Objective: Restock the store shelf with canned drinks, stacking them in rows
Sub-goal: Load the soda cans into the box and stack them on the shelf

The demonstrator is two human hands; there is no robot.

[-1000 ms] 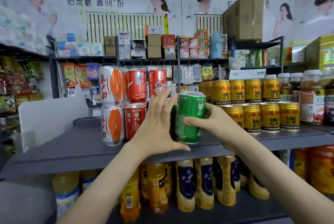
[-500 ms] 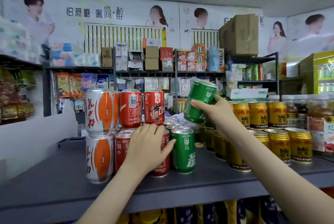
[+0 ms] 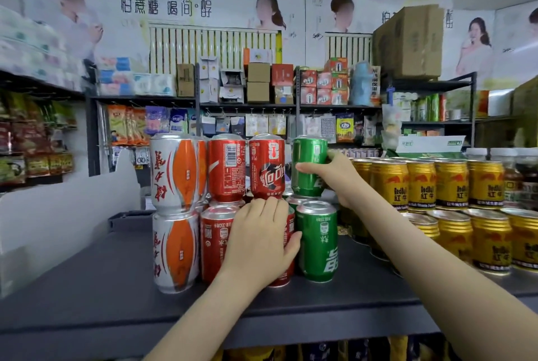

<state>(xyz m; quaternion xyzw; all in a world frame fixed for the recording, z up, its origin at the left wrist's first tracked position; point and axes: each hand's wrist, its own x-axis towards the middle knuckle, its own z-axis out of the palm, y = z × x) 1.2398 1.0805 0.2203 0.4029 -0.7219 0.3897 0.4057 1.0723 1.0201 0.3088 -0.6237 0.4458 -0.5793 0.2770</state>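
Nearest to me is the grey shelf (image 3: 87, 288), its front strip bare so the rows can grow toward the edge. I have the left hand (image 3: 259, 241) wrapped on the front red can (image 3: 281, 277): fingers curled over its top rim and thumb round the side, next to the front green can (image 3: 318, 244). I judge that this grip is a brace, so the bottom row does not slide or tip while weight goes on above.

Just behind and higher, the right hand (image 3: 334, 180) holds the held green can (image 3: 308, 165), with the thumb across its face and the fingers round the far side. The can is close to upright and level with the upper red cans (image 3: 266, 168), just to their right. Its base is at the top of a lower green can (image 3: 294, 200) behind the front one. Whether it is fully seated or a hair above I cannot tell. Holding it by the middle leaves the base free to find the rim below.

To the left, orange-and-white cans (image 3: 174, 174) stand two high, setting the height to match. To the right, gold cans (image 3: 422, 183) fill their own stepped rows, apart from the green column. Beyond them are back shelves (image 3: 259, 104) carrying boxes and packets.
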